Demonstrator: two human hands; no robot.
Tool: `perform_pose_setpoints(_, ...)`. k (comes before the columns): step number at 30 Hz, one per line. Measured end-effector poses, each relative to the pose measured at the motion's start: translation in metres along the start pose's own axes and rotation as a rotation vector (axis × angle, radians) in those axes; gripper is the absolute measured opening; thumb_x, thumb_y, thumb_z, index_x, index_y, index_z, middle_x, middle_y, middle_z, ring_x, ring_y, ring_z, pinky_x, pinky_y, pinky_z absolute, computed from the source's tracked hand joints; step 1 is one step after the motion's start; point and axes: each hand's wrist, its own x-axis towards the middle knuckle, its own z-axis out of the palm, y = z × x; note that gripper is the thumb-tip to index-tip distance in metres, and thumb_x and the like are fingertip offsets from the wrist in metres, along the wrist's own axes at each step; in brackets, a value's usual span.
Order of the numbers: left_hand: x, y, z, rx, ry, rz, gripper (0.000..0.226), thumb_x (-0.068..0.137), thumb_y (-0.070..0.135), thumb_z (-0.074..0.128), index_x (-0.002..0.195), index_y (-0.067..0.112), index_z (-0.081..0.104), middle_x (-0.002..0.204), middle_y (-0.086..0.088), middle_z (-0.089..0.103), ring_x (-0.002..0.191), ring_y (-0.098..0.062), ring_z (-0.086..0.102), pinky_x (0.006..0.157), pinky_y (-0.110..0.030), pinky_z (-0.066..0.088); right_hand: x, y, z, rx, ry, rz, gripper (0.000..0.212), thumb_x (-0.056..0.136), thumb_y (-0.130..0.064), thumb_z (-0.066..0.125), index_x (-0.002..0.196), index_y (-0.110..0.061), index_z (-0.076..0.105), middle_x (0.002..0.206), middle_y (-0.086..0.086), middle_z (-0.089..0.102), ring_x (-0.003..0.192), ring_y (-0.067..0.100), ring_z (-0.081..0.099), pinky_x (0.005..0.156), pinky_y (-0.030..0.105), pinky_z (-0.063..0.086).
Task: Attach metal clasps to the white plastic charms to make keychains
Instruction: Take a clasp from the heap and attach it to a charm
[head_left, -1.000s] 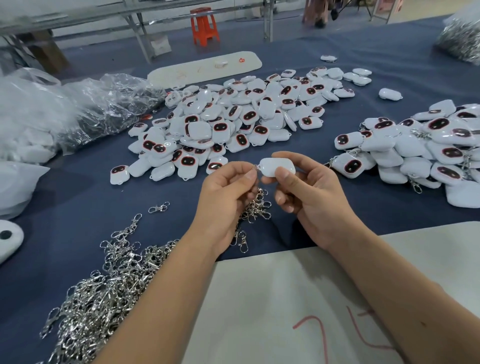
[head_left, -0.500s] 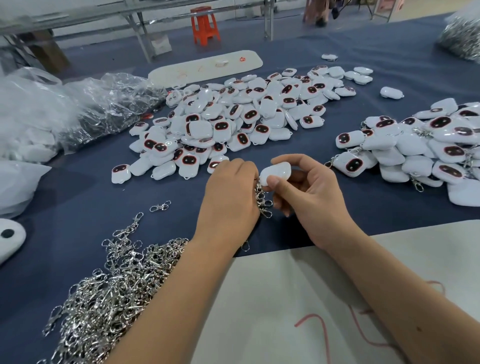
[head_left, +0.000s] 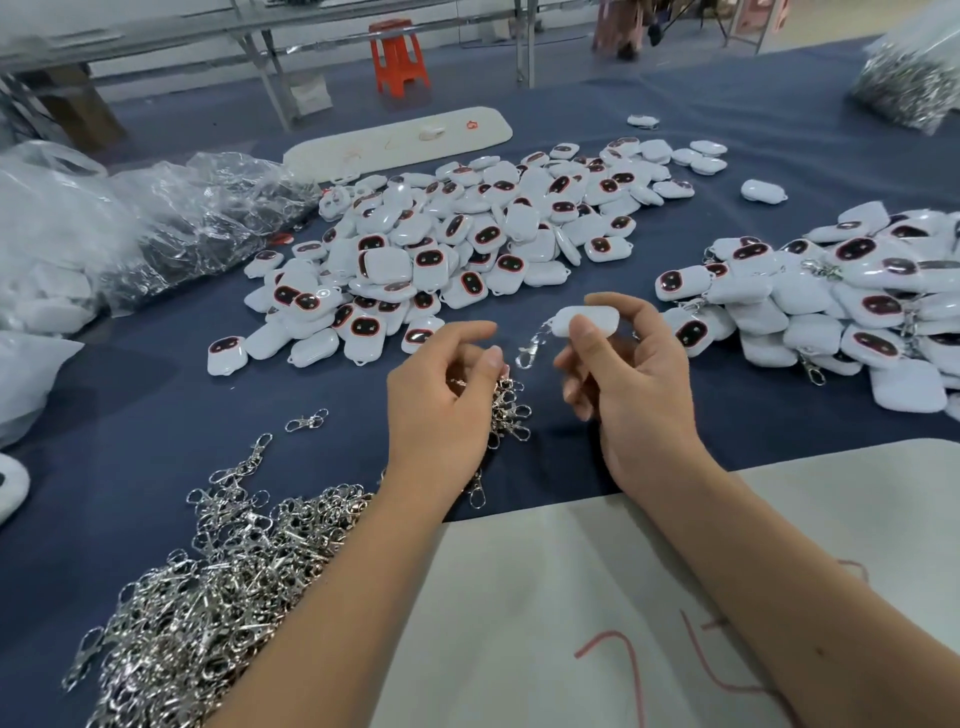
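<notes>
White charm (head_left: 587, 318) is pinched between thumb and fingers of the right hand (head_left: 628, 384), up over the blue table (head_left: 130, 415), with a metal clasp (head_left: 532, 349) dangling off its left end. Left hand (head_left: 441, 400) is curled around a bunch of spare clasps (head_left: 509, 410). Bare charms pile (head_left: 457, 244) lies far, finished pile (head_left: 831, 301) right, loose clasp heap (head_left: 208, 597) near left

White charm with a clasp hanging from it

The smooth white charm (head_left: 587, 318) sits raised mid-scene, its blank side showing; a silver clasp (head_left: 532, 347) dangles from its left end; loose clasps (head_left: 218, 587) heap near left; bare charms (head_left: 467, 244) pile far centre; clasped charms (head_left: 831, 296) lie right.
</notes>
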Motion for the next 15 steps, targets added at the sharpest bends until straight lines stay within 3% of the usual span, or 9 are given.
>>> perform_pose_setpoints(2,-0.002,0.001,0.000,0.097,-0.006,0.055,0.020,0.094,0.014,0.070,0.106,0.029,0.074,0.082,0.014,0.071,0.084,-0.005,0.066,0.078,-0.012,0.047,0.000,0.000,-0.001,-0.077,0.160,-0.097,0.024,0.101,-0.016,0.067,0.121,-0.025,0.058,0.079,0.006,0.073,0.051,0.017,0.058,0.045,0.024,0.044)
perform_pose_setpoints(4,-0.001,0.001,0.000,0.223,-0.033,0.131,0.018,0.092,0.014,0.072,0.105,0.026,0.074,0.086,0.016,0.069,0.090,-0.005,0.063,0.085,-0.015,0.044,-0.001,-0.002,-0.004,-0.176,0.282,-0.238,0.046,0.101,-0.013,0.064,0.139,-0.034,0.050,0.097,0.004,0.074,0.060,0.018,0.067,0.053,0.024,0.051)
perform_pose_setpoints(7,-0.001,-0.001,0.000,0.431,-0.004,0.205,0.017,0.090,0.017,0.073,0.107,0.023,0.074,0.102,0.011,0.066,0.107,-0.012,0.051,0.093,-0.011,0.031,-0.002,-0.002,-0.007,-0.336,0.288,-0.349,0.082,0.099,-0.006,0.064,0.162,-0.041,0.024,0.127,-0.005,0.063,0.086,0.017,0.072,0.067,0.026,0.059)
perform_pose_setpoints(9,0.000,-0.003,-0.003,0.558,0.038,0.168,0.022,0.092,0.027,0.070,0.114,0.023,0.072,0.115,0.006,0.062,0.118,-0.017,0.043,0.101,-0.018,0.030,-0.003,0.000,-0.003,-0.492,0.186,-0.355,0.076,0.097,-0.003,0.065,0.160,-0.032,0.034,0.133,-0.005,0.059,0.095,0.012,0.068,0.069,0.023,0.057)
perform_pose_setpoints(11,0.005,-0.006,-0.009,0.704,0.048,0.109,0.035,0.095,0.039,0.063,0.127,0.024,0.067,0.134,-0.001,0.056,0.132,-0.024,0.036,0.109,-0.035,0.032,-0.006,0.003,0.002,-0.692,0.027,-0.351,0.058,0.096,-0.005,0.068,0.149,-0.020,0.052,0.128,-0.006,0.062,0.098,0.010,0.066,0.067,0.022,0.054)
perform_pose_setpoints(13,0.012,-0.011,-0.018,0.853,-0.035,0.037,0.051,0.099,0.051,0.052,0.144,0.026,0.054,0.158,-0.007,0.040,0.149,-0.031,0.022,0.119,-0.045,0.024,-0.008,0.004,0.006,-0.795,-0.083,-0.358,0.051,0.095,-0.007,0.070,0.144,-0.017,0.058,0.123,-0.007,0.066,0.099,0.010,0.066,0.068,0.021,0.054)
perform_pose_setpoints(15,0.020,-0.016,-0.025,0.928,-0.157,-0.015,0.061,0.102,0.057,0.040,0.155,0.026,0.040,0.169,-0.004,0.025,0.157,-0.031,0.007,0.126,-0.049,0.012,-0.009,0.003,0.008,-0.806,-0.126,-0.356,0.049,0.095,-0.008,0.071,0.142,-0.017,0.060,0.120,-0.007,0.068,0.095,0.010,0.066,0.068,0.018,0.053)
